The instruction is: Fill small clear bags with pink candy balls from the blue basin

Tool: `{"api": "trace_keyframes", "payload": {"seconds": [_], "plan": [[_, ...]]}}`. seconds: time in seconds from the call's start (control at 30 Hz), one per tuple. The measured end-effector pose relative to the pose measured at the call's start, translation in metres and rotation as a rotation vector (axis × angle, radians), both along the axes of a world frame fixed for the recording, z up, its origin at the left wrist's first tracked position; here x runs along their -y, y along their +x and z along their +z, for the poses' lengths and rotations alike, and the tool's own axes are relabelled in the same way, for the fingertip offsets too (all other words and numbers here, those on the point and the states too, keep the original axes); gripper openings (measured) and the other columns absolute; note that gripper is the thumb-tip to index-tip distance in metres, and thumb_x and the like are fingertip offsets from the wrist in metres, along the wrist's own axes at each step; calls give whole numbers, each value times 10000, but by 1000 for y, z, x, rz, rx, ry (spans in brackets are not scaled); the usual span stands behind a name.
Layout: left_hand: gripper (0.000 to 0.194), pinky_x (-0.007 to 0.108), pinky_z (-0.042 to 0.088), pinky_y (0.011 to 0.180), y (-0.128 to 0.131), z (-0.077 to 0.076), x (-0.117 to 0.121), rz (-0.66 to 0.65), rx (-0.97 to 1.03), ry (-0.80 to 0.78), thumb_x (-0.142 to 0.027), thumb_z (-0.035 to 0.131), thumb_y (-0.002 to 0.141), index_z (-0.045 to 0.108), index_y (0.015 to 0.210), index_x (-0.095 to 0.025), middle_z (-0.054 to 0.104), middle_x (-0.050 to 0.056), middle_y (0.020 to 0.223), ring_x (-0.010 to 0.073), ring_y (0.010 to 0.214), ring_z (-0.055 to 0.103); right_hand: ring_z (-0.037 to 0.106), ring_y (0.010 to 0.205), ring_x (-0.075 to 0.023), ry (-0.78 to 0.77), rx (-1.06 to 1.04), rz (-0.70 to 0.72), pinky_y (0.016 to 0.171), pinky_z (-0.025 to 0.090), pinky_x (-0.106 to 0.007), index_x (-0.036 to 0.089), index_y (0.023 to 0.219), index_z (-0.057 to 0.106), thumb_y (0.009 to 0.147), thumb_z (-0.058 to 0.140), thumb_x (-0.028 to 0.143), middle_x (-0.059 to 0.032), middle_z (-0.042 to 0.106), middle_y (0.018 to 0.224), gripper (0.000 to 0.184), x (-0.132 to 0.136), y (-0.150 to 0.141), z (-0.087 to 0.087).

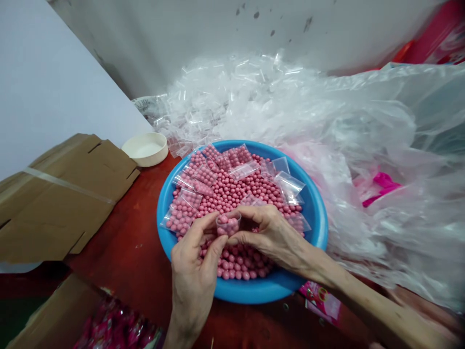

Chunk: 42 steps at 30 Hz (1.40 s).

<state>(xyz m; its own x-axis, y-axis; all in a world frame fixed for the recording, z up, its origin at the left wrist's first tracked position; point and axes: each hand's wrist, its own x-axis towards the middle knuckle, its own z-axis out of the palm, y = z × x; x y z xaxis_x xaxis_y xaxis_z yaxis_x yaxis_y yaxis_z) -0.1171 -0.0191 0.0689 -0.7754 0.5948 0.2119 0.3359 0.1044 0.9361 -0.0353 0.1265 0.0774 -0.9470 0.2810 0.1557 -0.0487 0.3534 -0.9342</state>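
A blue plastic basin sits on a dark red table, heaped with small pink candy balls and several small clear bags filled with them. Over the basin's near side, my left hand and my right hand pinch one small clear bag between them. It is partly filled with pink balls, its mouth upward. Both hands' fingers are closed on its edges.
A big pile of empty clear bags and a large crumpled plastic sheet lie behind and right of the basin. A small white bowl stands at the back left. Flattened cardboard lies left; a box with red packets is near left.
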Motion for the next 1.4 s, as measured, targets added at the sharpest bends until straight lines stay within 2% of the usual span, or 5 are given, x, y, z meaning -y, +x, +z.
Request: {"api": "trace_keyframes", "payload": {"seconds": [0.33, 0.57, 0.83, 1.2, 1.4], "plan": [[240, 157, 547, 774, 10, 5, -3, 322, 46, 233, -126, 652, 782, 650, 1011, -200, 712, -11, 925, 99, 850, 674, 582, 678, -135, 291, -20, -141, 622, 387, -234, 152, 688, 582, 808, 615, 97, 16, 632, 687, 136, -13, -26, -2], [190, 140, 538, 762, 11, 5, -4, 358, 112, 350, -102, 643, 789, 675, 940, -213, 714, -42, 886, 82, 827, 670, 490, 700, -130, 526, 63, 8, 648, 340, -250, 141, 758, 550, 847, 516, 52, -18, 584, 757, 130, -13, -47, -28], [161, 162, 540, 786, 11, 4, -3, 337, 100, 301, -117, 635, 798, 683, 924, -205, 701, -24, 899, 99, 836, 662, 408, 563, -116, 597, 119, 187, 543, 288, -247, 152, 581, 529, 732, 687, 92, 39, 463, 550, 226, -22, -68, -9], [136, 161, 538, 777, 9, 4, -2, 291, 32, 231, -139, 633, 798, 694, 894, -214, 696, -31, 878, 93, 806, 658, 470, 624, -116, 694, 145, -2, 605, 317, -262, 153, 723, 595, 884, 525, 111, 6, 563, 670, 181, -57, -18, 21], [121, 186, 516, 749, 2, 6, 0, 102, -103, 1, -171, 621, 806, 681, 901, -216, 681, -20, 903, 114, 844, 634, 562, 780, -161, 596, 198, 110, 687, 389, -282, 206, 916, 639, 846, 608, 225, -20, 633, 877, 79, -80, 29, -1]]}}
